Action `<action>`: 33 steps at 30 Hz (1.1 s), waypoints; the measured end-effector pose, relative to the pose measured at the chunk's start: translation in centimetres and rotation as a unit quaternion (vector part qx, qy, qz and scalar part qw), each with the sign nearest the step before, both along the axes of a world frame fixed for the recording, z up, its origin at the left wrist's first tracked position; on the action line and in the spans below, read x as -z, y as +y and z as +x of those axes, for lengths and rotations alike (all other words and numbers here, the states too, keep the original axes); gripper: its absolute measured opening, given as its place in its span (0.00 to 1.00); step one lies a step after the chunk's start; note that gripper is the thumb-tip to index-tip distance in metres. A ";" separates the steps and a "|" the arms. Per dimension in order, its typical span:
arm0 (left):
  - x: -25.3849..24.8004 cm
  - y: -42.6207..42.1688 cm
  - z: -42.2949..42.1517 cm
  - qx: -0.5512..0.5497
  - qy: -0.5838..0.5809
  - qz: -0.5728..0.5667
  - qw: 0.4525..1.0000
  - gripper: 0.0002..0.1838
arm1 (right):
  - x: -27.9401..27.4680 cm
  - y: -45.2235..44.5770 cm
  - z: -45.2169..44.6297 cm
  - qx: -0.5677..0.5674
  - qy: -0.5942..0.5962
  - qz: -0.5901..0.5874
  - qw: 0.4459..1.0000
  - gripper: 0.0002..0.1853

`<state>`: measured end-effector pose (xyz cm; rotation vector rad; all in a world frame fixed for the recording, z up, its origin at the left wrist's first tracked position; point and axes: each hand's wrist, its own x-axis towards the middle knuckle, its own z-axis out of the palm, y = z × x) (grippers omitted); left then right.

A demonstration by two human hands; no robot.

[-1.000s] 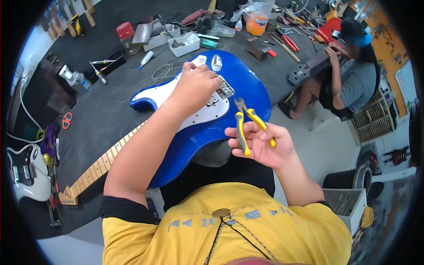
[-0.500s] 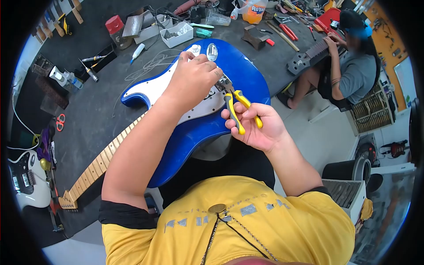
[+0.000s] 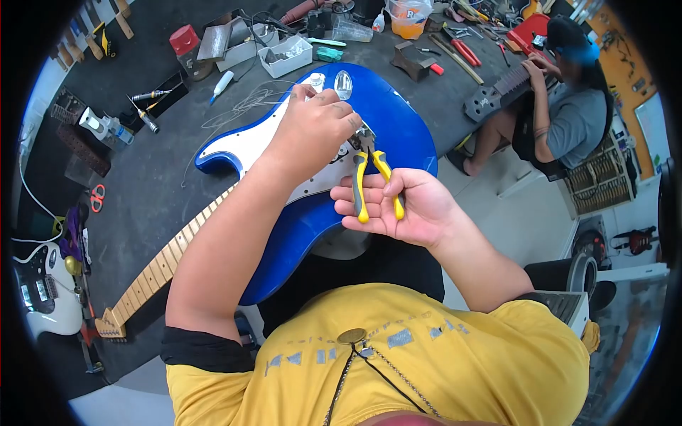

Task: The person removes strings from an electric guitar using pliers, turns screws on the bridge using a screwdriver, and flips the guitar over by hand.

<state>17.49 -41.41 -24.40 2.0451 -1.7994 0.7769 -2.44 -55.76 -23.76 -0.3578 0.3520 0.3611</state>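
Uncurling right hand around pliers

T-shirt, yellow w/ grey chest print; black undersleeves; round brass-coloured pendant, black cord & beaded chain.

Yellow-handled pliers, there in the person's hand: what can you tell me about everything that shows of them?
The pliers have two handles, yellow with dark gray sections, apparently plastic or rubber, joined to a short, grayish metal head. The handles stand spread apart, their ends toward the person. They rest across the fingers of the upturned right hand, the thumb by one handle. The head points away, over the blue electric guitar; whether it touches the guitar, or its jaws are parted, cannot be told.
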 end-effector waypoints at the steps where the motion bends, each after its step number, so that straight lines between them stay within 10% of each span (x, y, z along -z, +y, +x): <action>1: 0.0 0.0 0.0 0.003 0.004 0.000 1.000 0.10 | 0.3 0.1 0.1 0.002 -0.002 0.013 1.000 0.31; 20: 0.0 -0.1 0.3 -0.003 0.018 0.006 1.000 0.09 | 1.3 -0.4 1.1 -0.012 -0.009 0.108 0.994 0.29; 33: -0.7 0.6 1.3 0.027 0.112 0.025 0.993 0.12 | 0.5 0.8 1.0 -0.008 -0.004 -0.069 0.998 0.33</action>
